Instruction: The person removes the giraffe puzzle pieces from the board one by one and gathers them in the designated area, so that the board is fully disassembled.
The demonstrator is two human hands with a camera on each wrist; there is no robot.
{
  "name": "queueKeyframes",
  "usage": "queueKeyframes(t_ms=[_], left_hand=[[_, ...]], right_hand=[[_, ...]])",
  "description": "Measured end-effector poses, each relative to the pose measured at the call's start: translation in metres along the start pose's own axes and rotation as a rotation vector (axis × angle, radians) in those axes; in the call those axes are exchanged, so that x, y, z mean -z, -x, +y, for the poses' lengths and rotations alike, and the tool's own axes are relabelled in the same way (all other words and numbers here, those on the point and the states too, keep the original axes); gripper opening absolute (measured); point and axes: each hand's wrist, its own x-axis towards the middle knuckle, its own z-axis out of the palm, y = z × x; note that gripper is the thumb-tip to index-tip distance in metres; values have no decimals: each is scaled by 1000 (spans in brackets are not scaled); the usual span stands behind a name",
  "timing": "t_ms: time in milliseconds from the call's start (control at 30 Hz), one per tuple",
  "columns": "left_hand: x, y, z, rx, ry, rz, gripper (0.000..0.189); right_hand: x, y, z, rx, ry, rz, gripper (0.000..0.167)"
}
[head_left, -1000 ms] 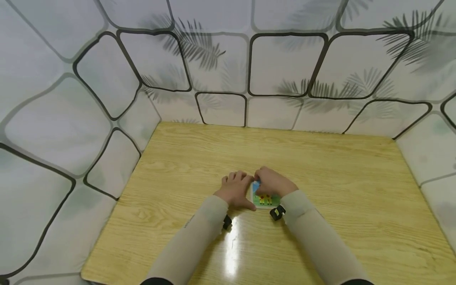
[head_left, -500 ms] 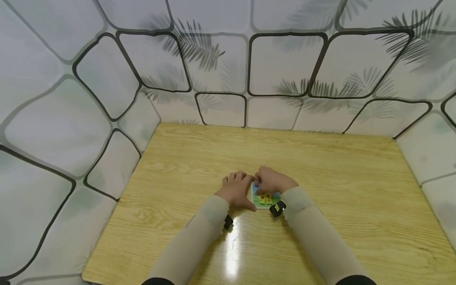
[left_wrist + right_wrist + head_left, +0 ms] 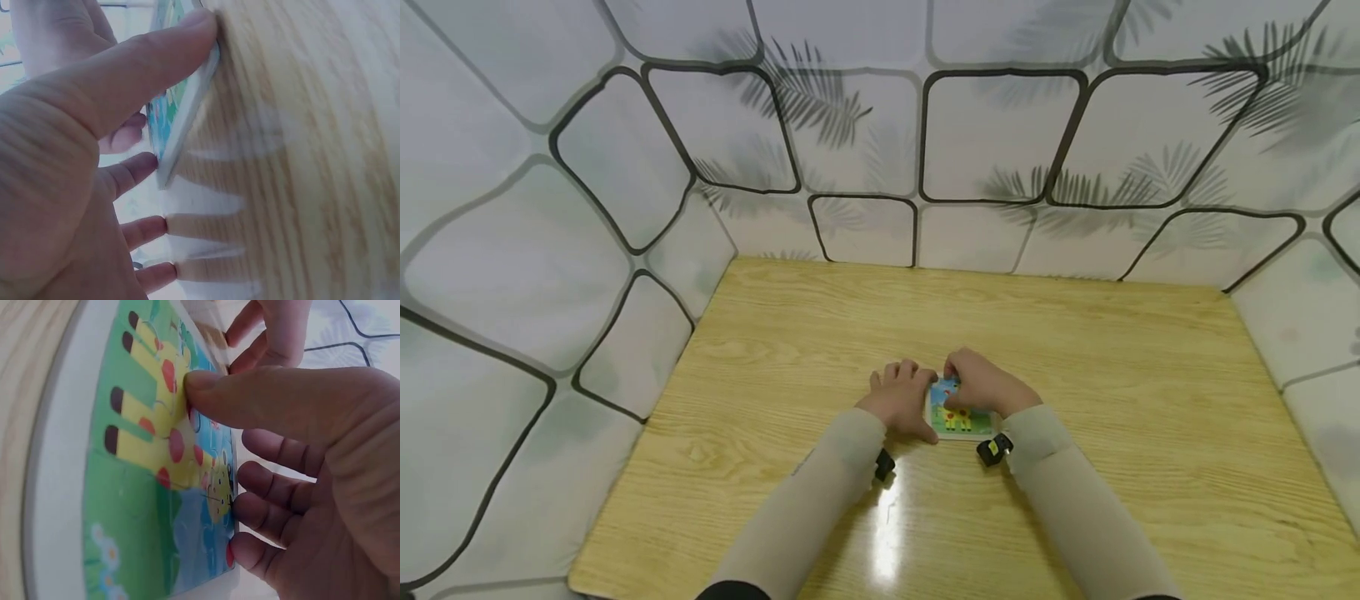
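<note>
A small jigsaw puzzle (image 3: pixel 964 427) with a pale rim lies on the table, its picture a yellow giraffe (image 3: pixel 178 447) with red spots on green and blue ground. Along its left side my left hand (image 3: pixel 901 402) rests with spread fingers; the thumb lies over the near corner of the rim, and the index fingertip touches the far corner. Over the puzzle's far part bends my right hand (image 3: pixel 988 387). Its thumb presses on the giraffe's body, while the other fingertips, loosely bent, touch down along the far edge, well apart from the thumb. Part of the picture is hidden beneath this hand.
The puzzle and hands are near the middle of a wood-grain table (image 3: pixel 820 317). White patterned fabric walls (image 3: pixel 865 125) stand behind it and at both sides. A small black wrist device (image 3: pixel 995 450) hangs under the right sleeve, close to the puzzle's near edge.
My right hand has shifted slightly to the right across the puzzle, uncovering more of the blue upper left part and the giraffe. The left hand stays at the left edge.
</note>
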Motion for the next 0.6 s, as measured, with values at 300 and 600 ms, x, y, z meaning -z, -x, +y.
queueKeyframes(t_ms=[300,600], left_hand=[[-3,0,4,-14,-89,34,98],[0,-4,8,-23,-116,12,99]], right_hand=[[-1,2,-2,-36,38,-12,42],[-3,3,-4,-24,7,-14,39]])
